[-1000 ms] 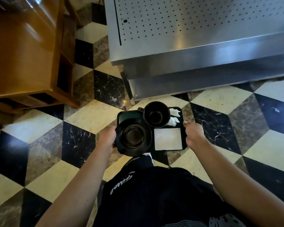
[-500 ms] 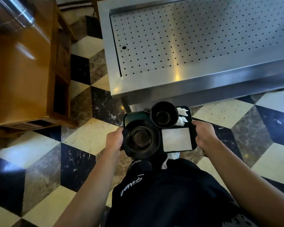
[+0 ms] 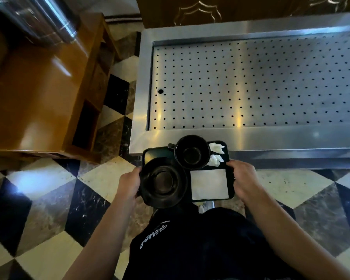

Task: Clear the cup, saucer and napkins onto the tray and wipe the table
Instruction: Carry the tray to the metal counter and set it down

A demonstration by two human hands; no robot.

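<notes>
I hold a dark tray level in front of my body, over the checkered floor. My left hand grips its left edge and my right hand grips its right edge. On the tray, a black saucer sits at the near left and a black cup stands upright at the far middle. Crumpled white napkins lie to the right of the cup, and a flat white square napkin lies at the near right. The tray's far edge reaches the front rim of the steel counter.
A stainless steel counter with a perforated top stands straight ahead. A wooden cabinet stands to the left, with a narrow strip of checkered floor between the two. A shiny metal cylinder sits at the top left.
I have walked forward with the tray in both hands. The steel counter has come closer, and the tray's far edge now overlaps its front rim.
</notes>
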